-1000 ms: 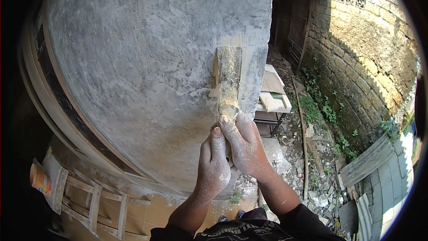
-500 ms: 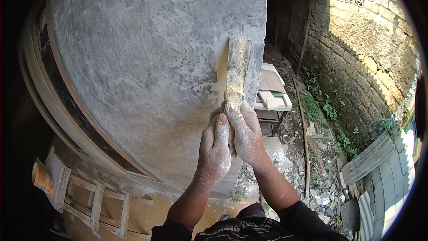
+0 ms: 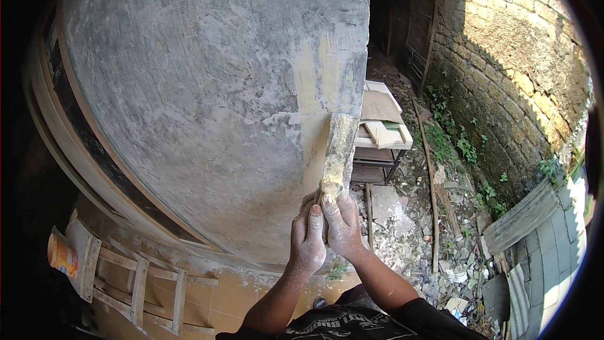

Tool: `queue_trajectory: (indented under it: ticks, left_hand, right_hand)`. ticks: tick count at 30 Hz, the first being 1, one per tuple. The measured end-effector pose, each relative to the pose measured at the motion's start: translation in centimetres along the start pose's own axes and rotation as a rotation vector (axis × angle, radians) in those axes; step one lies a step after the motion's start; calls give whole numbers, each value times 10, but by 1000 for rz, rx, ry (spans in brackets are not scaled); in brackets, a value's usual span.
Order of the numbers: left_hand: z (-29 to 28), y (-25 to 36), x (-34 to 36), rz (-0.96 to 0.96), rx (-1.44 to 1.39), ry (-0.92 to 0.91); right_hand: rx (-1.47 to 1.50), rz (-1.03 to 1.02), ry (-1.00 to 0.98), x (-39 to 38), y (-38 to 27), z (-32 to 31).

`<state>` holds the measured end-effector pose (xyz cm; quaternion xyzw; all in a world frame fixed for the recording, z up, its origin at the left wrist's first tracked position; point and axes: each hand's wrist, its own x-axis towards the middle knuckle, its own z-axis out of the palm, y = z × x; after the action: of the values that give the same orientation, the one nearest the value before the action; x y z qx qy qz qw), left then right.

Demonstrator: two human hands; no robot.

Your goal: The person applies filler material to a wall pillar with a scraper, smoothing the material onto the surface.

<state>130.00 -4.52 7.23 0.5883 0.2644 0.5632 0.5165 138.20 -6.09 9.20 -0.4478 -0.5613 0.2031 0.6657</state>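
Both my hands, dusted white, are wrapped together round the handle of a long flat plastering trowel (image 3: 340, 146). My left hand (image 3: 307, 237) and my right hand (image 3: 344, 228) sit side by side with the thumbs up along the handle. Cream putty smears the blade, which lies against the grey plastered wall (image 3: 189, 75) near its right edge. Above and left of the blade, a streaky band of pale putty (image 3: 307, 85) covers the wall surface. The handle itself is mostly hidden by my fingers.
At lower left lies a wooden ladder-like frame (image 3: 138, 289) beside an orange-and-white bucket (image 3: 61, 254). Past the wall's edge stands a table (image 3: 395, 138) bearing boards. Rubble (image 3: 447, 264) and a long pole (image 3: 434, 214) cover the ground by a block wall (image 3: 503, 88).
Both hands have moved down along the wall with the trowel. A streaky putty band shows where the blade was.
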Motion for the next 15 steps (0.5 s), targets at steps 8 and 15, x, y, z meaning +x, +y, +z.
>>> queue_trajectory:
  ticks: [8,15]
  left_hand:
    - [11,6,7,-137,-258,30]
    - [17,19,10,-102,-167,37]
  right_hand:
    - [-161,32,-105,22,-18,-7]
    - [-148,25,-127,29,-25,-13]
